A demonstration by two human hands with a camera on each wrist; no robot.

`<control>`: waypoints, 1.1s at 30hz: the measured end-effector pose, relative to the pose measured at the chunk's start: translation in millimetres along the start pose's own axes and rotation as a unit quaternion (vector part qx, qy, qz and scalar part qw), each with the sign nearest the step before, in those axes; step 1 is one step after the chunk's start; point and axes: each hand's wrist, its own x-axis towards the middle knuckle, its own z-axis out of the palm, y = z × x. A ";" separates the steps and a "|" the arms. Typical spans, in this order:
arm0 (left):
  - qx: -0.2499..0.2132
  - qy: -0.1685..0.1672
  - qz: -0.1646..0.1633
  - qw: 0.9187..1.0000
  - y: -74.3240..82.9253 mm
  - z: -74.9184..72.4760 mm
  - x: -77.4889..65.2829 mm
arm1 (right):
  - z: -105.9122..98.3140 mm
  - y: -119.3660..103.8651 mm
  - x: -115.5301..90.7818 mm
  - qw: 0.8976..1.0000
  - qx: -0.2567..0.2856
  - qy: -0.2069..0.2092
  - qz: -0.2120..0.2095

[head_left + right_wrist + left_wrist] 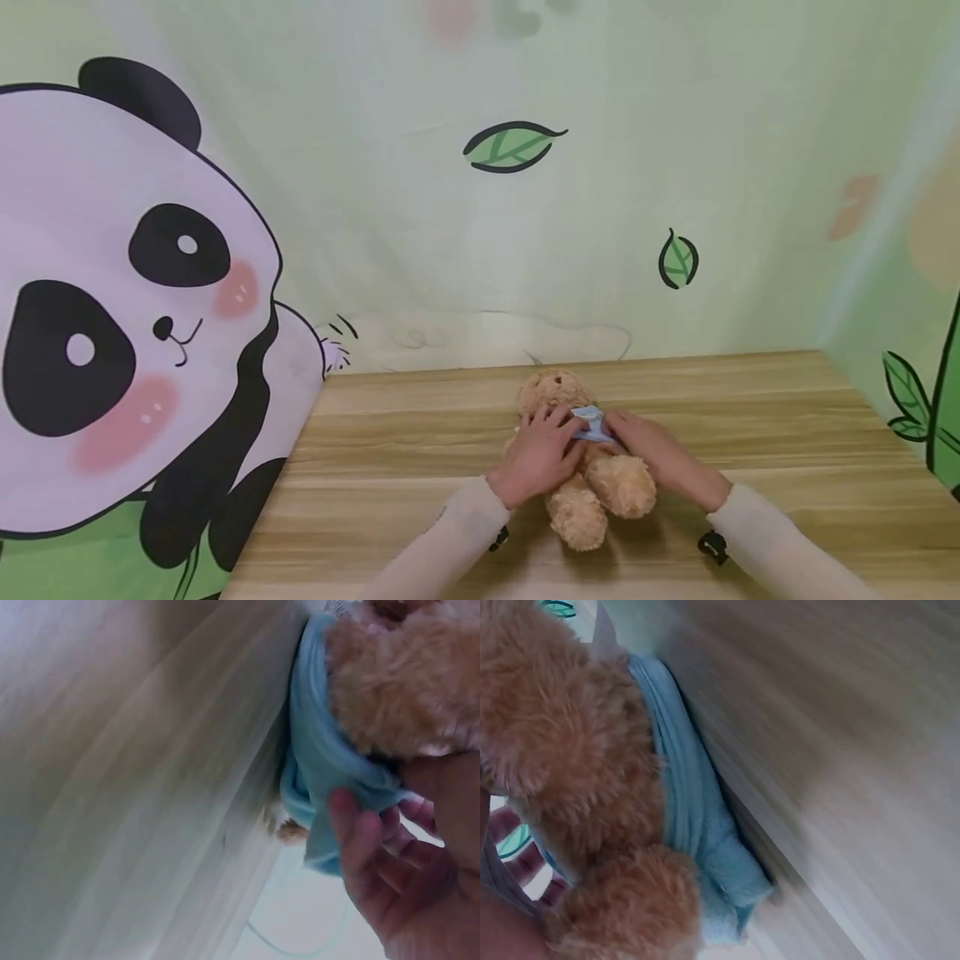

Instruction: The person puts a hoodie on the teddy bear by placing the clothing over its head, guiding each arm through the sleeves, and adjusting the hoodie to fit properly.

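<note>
A fluffy light-brown teddy bear (581,508) lies on its back on the table, head away from me and legs towards me. Around its body is a light-blue cloth (596,425), which passes beneath the bear in the left wrist view. My left hand (536,454) lies over the bear's chest and belly, its bent fingers holding the cloth's edge there; the bear's fur partly hides them in the left wrist view. On the bear's other side, my right hand (652,446) pinches the cloth's edge between thumb and fingers, as the right wrist view shows.
The wood-grain table (390,433) runs back to a pale green curtain (405,208) printed with leaves. A large printed panda (90,250) fills the left side. Dark wrist straps (712,547) show below the sleeves.
</note>
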 end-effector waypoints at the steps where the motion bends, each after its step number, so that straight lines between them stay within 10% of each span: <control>1: 0.000 -0.004 -0.003 1.000 0.8 -0.1 0.4 | 0.2 -0.2 0.0 1.000 -0.005 -0.001 0.001; 13: 0.027 -0.016 0.021 0.999 4.1 0.5 1.6 | 21.2 -3.2 8.2 0.985 -0.154 0.017 0.080; 20: 0.027 -0.023 0.025 0.999 2.3 -0.3 2.1 | -0.2 4.8 8.5 0.990 -0.133 -0.050 0.020; 33: 0.015 -0.013 0.038 0.999 -4.7 -0.2 -3.6 | 23.7 1.5 22.5 0.983 -0.181 -0.015 0.023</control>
